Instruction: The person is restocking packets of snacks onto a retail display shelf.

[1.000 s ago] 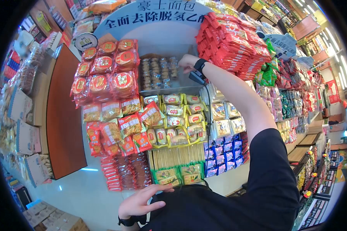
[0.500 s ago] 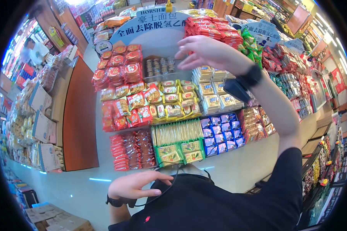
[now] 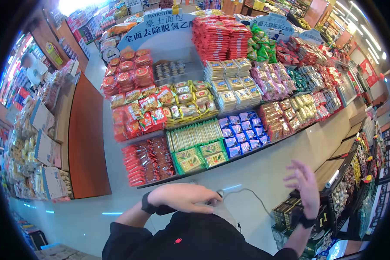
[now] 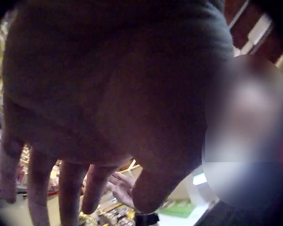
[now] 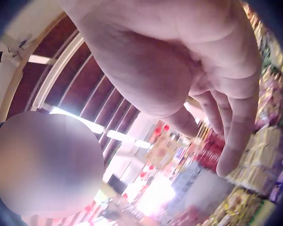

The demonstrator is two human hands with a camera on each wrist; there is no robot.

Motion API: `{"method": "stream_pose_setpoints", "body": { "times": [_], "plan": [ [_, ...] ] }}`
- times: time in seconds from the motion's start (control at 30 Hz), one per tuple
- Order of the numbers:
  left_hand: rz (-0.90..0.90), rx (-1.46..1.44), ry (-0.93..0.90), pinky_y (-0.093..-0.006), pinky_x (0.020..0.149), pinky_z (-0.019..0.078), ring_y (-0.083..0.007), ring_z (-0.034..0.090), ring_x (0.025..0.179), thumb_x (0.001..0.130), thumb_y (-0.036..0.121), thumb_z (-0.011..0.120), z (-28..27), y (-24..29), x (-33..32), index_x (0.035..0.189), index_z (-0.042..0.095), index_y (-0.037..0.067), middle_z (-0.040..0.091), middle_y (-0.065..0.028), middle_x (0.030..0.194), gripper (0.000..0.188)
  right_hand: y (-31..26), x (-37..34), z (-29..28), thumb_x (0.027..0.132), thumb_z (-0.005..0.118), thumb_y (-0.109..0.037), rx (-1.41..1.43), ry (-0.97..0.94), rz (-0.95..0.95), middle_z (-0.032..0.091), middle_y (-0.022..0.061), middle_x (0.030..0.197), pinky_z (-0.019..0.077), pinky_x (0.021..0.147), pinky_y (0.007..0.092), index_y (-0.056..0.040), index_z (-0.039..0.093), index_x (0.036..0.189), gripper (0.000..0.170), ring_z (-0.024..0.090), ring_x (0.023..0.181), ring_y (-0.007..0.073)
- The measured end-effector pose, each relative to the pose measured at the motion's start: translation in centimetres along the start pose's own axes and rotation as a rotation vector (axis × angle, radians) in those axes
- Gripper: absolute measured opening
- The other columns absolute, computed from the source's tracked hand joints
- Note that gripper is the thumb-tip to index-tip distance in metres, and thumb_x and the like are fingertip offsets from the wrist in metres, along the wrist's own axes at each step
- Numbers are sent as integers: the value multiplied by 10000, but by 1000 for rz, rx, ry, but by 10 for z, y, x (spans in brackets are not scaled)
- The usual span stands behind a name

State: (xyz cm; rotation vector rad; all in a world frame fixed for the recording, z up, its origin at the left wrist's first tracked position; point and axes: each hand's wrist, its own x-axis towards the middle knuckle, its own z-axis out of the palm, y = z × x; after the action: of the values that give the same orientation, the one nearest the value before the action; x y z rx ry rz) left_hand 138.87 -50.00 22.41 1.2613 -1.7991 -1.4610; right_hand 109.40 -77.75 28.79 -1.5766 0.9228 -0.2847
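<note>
Just beyond L hand (image 3: 184, 198) lie green packs (image 3: 196, 152): rear row on edge w/ long axes fore-aft, front ones flat. L fingers approx. straight, nothing held; R hand (image 3: 304, 190) empty too, fingers loosely spread. Sign (image 3: 154, 35) says "HORSH" & 豪士面包; btm line's end hidden by red packs (image 3: 221, 39). Pack print too small to read.

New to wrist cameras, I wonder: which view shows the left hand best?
The head view: the left hand is brightly lit there. The left wrist view shows its palm, dark; the right wrist view doesn't show it.
</note>
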Motion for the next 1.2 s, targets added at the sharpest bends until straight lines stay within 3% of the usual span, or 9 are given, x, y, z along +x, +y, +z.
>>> {"method": "stream_pose_setpoints", "body": {
  "times": [0.2,0.3,0.47,0.63,0.8,0.83,0.97,1.07,1.2],
  "plan": [
    [-88,290,-201,-472,996,502,-380,616,1207,1069,454,534,70,12,101,1404,542,55,664,-195,1265,521,196,-133,-53,1092,529,-193,332,437,190,665,116,1186,603,786,329,-37,566,1369,320,693,925,185],
    [-64,399,-306,-502,952,514,-402,629,1165,1063,439,537,129,22,174,1369,554,57,664,-219,1238,489,271,-196,-68,1087,551,-213,326,459,319,686,128,1203,596,831,351,-39,575,1361,326,701,970,210],
    [92,496,-491,-514,935,518,-433,654,1096,1052,397,558,243,63,295,1317,576,51,691,-228,1172,436,326,-298,-108,1087,553,-208,407,452,327,698,128,1199,582,856,339,-35,582,1355,320,700,1005,198],
    [251,494,-600,-495,956,518,-426,654,1113,1036,355,591,336,96,400,1344,597,38,701,-218,1179,442,375,-399,-155,1085,570,-203,474,793,334,711,110,1158,558,898,316,-19,597,1332,310,680,1018,164],
    [288,524,-692,-434,963,531,-357,681,1089,1042,306,595,416,155,513,1353,608,37,714,-174,1182,411,425,-466,-221,1069,594,-204,580,914,280,709,104,1107,554,893,317,-26,608,1332,318,679,997,166],
    [285,527,-700,-422,959,535,-344,688,1083,1044,301,597,402,151,494,1345,616,38,716,-168,1185,400,408,-455,-196,1064,604,-208,532,933,280,709,103,1100,553,894,319,-27,610,1332,324,679,992,164],
    [211,382,-807,-393,943,546,-281,712,1054,1044,272,618,467,171,580,1291,653,32,731,-145,1160,345,433,-463,-252,1079,577,-215,541,919,282,711,114,1160,556,922,324,-14,601,1340,331,687,1030,180],
    [240,252,-828,-399,896,555,-321,715,996,1017,262,649,500,158,650,1250,654,6,731,-184,1126,346,449,-449,-285,1068,599,-225,589,848,224,714,112,1173,547,933,332,-27,606,1341,337,686,1047,184],
    [245,171,-776,-391,875,575,-281,728,976,988,211,696,563,168,760,1249,653,11,736,-164,1101,331,464,-463,-371,1062,613,-224,261,813,416,717,103,1181,541,926,341,-50,574,1394,377,686,1057,179]
  ]
}}
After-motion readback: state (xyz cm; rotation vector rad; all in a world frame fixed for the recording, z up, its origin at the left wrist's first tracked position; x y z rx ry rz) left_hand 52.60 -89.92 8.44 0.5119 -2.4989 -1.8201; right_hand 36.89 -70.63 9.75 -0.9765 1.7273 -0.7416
